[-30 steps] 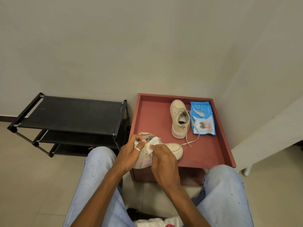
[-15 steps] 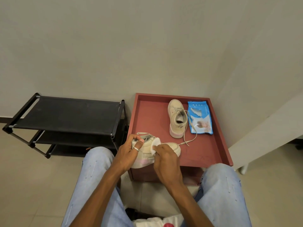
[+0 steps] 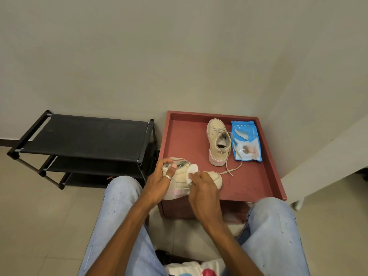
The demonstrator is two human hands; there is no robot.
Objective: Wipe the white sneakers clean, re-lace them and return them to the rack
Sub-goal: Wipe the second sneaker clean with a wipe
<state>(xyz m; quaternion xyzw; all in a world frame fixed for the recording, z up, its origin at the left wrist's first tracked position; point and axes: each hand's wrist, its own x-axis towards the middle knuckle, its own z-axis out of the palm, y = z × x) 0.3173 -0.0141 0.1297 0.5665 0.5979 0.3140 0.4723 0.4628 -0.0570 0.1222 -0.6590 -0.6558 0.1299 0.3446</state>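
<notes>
Hands meet at the front edge of the red table [image 3: 272, 170], where one sneaker [image 3: 216, 177] is held tilted, its long axis running left to right: heel to the left, toe to the right. The left hand [image 3: 159, 180] grips the heel collar. The right hand [image 3: 203, 188] pinches a white wipe [image 3: 192, 172] against the sneaker's upper near its middle, so the toe lies just right of the wipe. The other sneaker [image 3: 218, 143] stands further back, toe to the wall, loose lace [image 3: 231, 168] trailing, beside a blue wipes pack [image 3: 247, 144]. The rack [image 3: 85, 136] is nearer the left hand. No brand or print is readable.
</notes>
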